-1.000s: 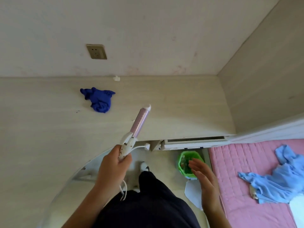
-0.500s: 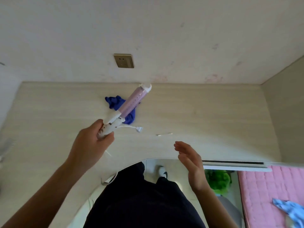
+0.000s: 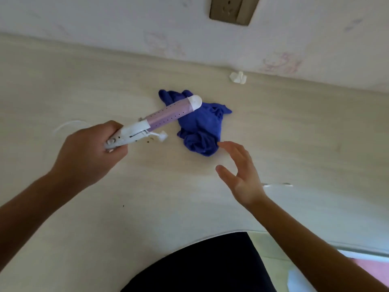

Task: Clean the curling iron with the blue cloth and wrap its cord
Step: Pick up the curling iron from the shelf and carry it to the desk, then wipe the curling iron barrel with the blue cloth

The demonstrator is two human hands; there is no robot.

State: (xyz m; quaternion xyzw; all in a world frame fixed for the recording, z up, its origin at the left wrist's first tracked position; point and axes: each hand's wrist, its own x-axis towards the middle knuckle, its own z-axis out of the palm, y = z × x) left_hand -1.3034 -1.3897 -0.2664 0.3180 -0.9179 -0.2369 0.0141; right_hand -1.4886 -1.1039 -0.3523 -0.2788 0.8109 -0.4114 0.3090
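My left hand [image 3: 88, 152] grips the white handle of the curling iron [image 3: 166, 115], whose pale purple barrel with a white tip points up and right, over the upper left part of the blue cloth [image 3: 200, 127]. The cloth lies crumpled on the pale wooden desk [image 3: 84, 85]. My right hand [image 3: 240, 173] hovers open just right of and below the cloth, fingertips close to its lower edge. The white cord [image 3: 69, 125] loops out behind my left hand, and its plug [image 3: 162, 136] hangs below the barrel.
A wall socket [image 3: 230, 9] sits in the wall above the desk. A crumpled white scrap [image 3: 237, 77] lies at the desk's back edge. A thin white stick [image 3: 276, 185] lies right of my right hand. Small dark crumbs [image 3: 148, 141] dot the desk.
The view has moved in closer over the desk. My left hand carried the iron over the desk to the cloth. My right hand reached forward toward the cloth.
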